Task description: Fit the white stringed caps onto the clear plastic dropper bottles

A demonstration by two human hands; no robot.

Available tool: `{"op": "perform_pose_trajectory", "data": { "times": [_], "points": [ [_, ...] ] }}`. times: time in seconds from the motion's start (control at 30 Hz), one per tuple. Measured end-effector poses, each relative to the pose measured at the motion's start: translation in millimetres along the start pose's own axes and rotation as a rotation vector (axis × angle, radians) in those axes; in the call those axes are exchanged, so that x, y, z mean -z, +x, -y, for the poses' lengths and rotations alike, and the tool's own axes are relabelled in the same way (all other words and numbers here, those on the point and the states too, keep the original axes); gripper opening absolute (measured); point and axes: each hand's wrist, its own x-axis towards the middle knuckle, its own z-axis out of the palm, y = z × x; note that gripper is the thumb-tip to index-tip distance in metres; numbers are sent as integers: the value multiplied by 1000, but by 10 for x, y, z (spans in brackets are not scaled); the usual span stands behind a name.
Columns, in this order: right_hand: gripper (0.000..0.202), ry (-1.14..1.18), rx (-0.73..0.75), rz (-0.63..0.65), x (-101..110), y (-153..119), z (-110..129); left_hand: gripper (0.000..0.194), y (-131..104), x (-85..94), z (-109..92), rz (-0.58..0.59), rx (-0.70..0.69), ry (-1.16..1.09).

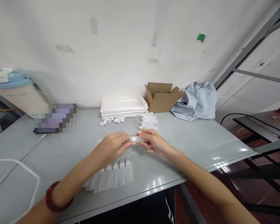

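My left hand (112, 146) and my right hand (154, 141) meet above the middle of the grey table (196, 140). Between them they hold a small translucent plastic bottle (140, 139) lying sideways. My right hand grips its body; the fingers of my left hand pinch its tip end. A row of several similar bottles (113, 178) lies flat near the table's front edge, just below my left hand. Another small pile of bottles (149, 121) lies beyond my hands. Small white caps (112, 120) are scattered next to it.
A stack of flat white sheets (123, 107) and an open cardboard box (162, 96) stand by the wall. A light blue cloth bag (197, 99) lies at the right. A phone (54, 119) with a white cable (14, 165) is at the left.
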Motion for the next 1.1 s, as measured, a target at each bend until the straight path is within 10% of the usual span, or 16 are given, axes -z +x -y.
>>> {"op": "perform_pose_trajectory", "data": {
  "times": [0.23, 0.43, 0.8, 1.1],
  "points": [
    [30, -192, 425, -423, 209, 76, 77, 34, -92, 246, 763, -48, 475, 262],
    [26, -503, 576, -626, 375, 90, 116, 45, -157, 179, 1080, 19, 508, 239],
    [13, -1173, 354, -279, 471, 57, 117, 40, -127, 134, 1056, 43, 495, 229],
    [20, -1440, 230, -343, 476, 13, 147, 31, -100, 182, 986, 88, 501, 217]
  ]
}}
